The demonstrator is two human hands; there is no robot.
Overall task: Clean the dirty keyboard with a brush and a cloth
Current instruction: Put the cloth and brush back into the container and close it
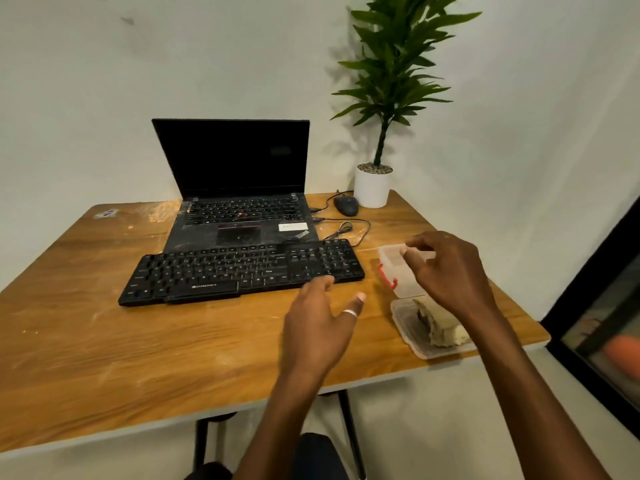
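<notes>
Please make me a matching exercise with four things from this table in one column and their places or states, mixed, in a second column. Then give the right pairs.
Things:
1. keyboard
2. mouse
3. cloth
4. laptop

Places or states:
A. in the shallow clear tray
B. next to the white pot
C. open, screen dark
D. just in front of the laptop

Pairs: 1-D, 2-B, 3-A, 4-C

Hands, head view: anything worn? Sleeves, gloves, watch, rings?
No gloves, and no sleeves in view: both forearms are bare down to the frame edge. The left hand wears a thin silver-white ring, apparently on the thumb. The right hand shows no ring. No watch or wristband on either wrist.
</notes>
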